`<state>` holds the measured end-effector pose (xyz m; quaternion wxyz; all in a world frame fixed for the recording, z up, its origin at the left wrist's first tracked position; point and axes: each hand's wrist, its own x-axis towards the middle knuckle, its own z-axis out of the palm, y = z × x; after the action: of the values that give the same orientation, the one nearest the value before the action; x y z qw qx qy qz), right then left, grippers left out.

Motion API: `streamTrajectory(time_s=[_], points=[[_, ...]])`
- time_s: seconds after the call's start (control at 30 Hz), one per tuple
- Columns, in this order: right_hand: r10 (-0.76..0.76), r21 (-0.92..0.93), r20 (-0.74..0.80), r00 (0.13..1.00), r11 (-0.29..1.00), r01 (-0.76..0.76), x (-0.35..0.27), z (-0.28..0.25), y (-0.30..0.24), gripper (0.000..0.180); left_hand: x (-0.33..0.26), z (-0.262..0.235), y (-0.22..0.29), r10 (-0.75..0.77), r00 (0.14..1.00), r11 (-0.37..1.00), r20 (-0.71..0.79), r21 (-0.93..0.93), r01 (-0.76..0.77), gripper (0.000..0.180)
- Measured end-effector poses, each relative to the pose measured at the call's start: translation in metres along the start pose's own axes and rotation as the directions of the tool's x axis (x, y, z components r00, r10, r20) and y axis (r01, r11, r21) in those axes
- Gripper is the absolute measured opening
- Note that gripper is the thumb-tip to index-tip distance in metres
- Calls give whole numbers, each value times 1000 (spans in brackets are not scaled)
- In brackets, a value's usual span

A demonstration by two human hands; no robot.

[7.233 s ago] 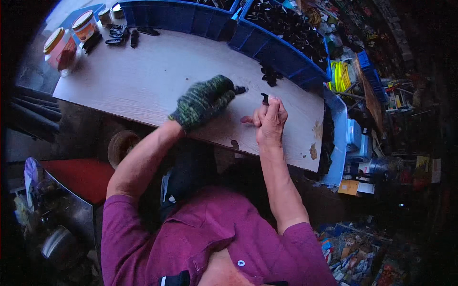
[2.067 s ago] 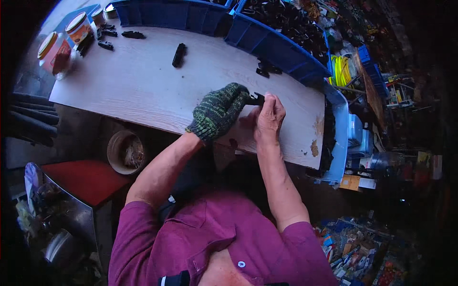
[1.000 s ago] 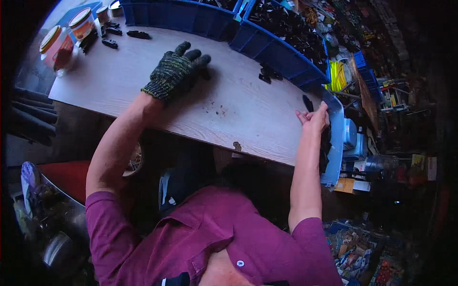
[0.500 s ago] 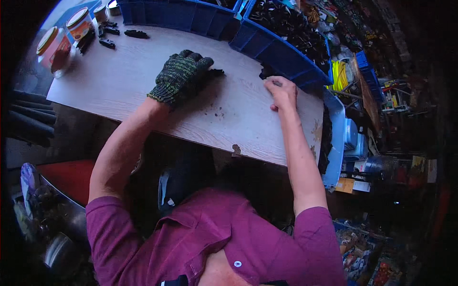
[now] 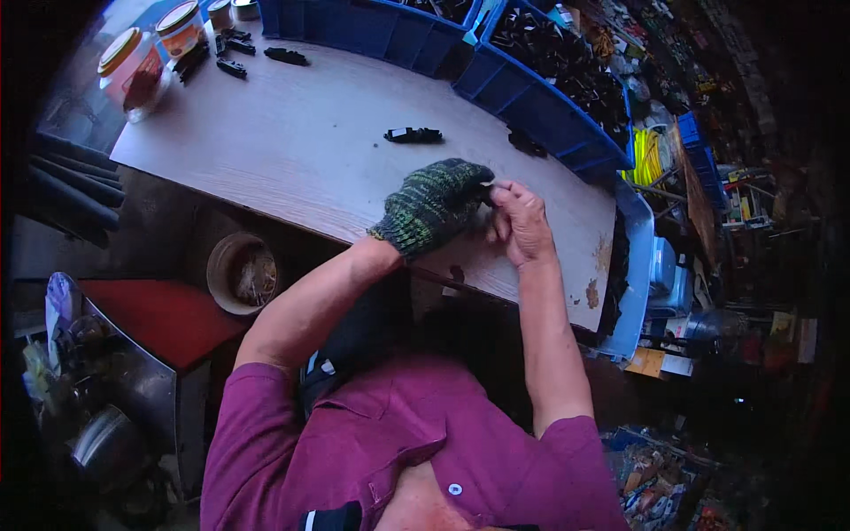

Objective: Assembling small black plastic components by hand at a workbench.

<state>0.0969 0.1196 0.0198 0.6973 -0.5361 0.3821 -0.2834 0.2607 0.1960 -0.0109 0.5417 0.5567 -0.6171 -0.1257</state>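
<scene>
Dim cluttered room, cool light from upper left, pale wood-grain table (image 5: 292,133), red-topped stand (image 5: 164,319) lower left

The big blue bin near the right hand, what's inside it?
A jumbled heap of small black pieces shows inside the blue bin. The top ones cover whatever lies below, so the bottom of the bin can't be seen.
</scene>
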Motion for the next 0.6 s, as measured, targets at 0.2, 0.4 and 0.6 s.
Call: streamTrajectory(time_s=[0.2,0.4,0.6], points=[[-51,-47,-43,998,998,49,-2,9,9,20,-1,1,2,-46,999,995,-27,-85,44,22],[-113,-204,-127,985,975,86,-4,26,9,27,5,3,-8,-303,948,952,-96,-68,298,27],[-169,-232,-152,974,964,131,-2,17,22,27,11,-15,7,-434,901,894,30,-115,434,35]])
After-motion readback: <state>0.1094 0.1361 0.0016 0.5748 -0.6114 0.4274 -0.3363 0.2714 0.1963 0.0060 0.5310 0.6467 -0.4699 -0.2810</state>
